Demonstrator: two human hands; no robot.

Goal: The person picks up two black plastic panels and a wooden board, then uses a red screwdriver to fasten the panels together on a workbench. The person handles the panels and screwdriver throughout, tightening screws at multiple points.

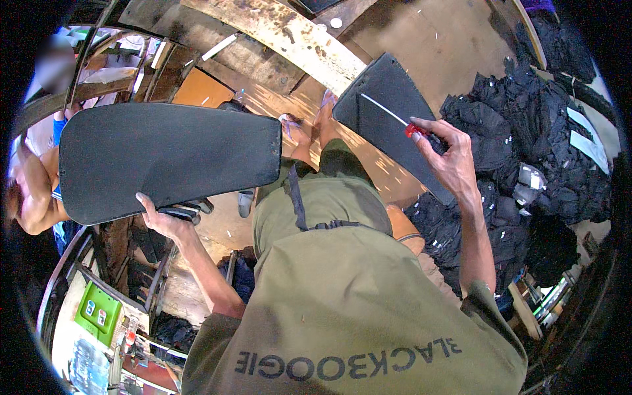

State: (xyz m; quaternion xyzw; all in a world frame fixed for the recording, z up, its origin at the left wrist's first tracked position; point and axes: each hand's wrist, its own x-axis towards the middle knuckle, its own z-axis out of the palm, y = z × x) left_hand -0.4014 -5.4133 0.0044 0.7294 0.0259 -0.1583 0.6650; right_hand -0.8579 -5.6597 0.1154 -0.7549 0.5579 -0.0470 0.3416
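Observation:
My left hand (164, 220) grips a large black tapered panel (171, 158) by its lower edge, thumb on the near face and the other fingers mostly hidden. The panel has rounded corners at its wide left end and is raised to the left of my body. In my right hand (451, 155) is a screwdriver (415, 130) with a red handle, pinched between thumb and fingers. Its long thin shaft points up and left. Behind it a second black tapered panel (388, 99) stands at a slant, its far corner beside my foot.
Dark folded cloth pieces (507, 131) are heaped on the right. A pale wooden plank (289, 39) crosses the far side of the brown floor (441, 39). At the left edge another person (43, 184) is partly visible. A green tray (99, 313) sits at the lower left.

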